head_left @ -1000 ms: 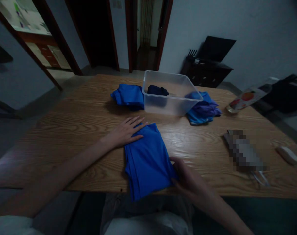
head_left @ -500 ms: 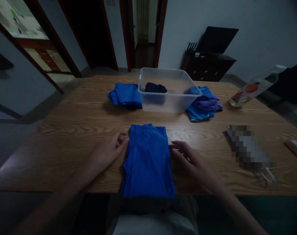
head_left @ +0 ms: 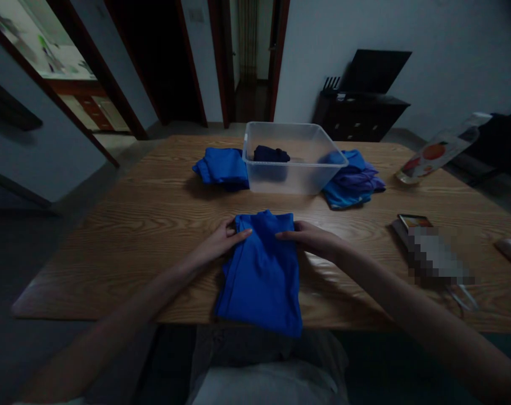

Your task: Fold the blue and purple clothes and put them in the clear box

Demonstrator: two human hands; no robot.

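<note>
The blue cloth (head_left: 261,270) lies folded on the table (head_left: 132,225), well in front of the bin (head_left: 293,157). Left hand (head_left: 221,242) and right hand (head_left: 312,239) pinch its far corners. It looks soft, light and limp, best held by those corners.

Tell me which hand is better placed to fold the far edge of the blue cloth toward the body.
Neither clearly: left hand and right hand each grip a far corner of the blue cloth, evenly placed, so both together.
</note>
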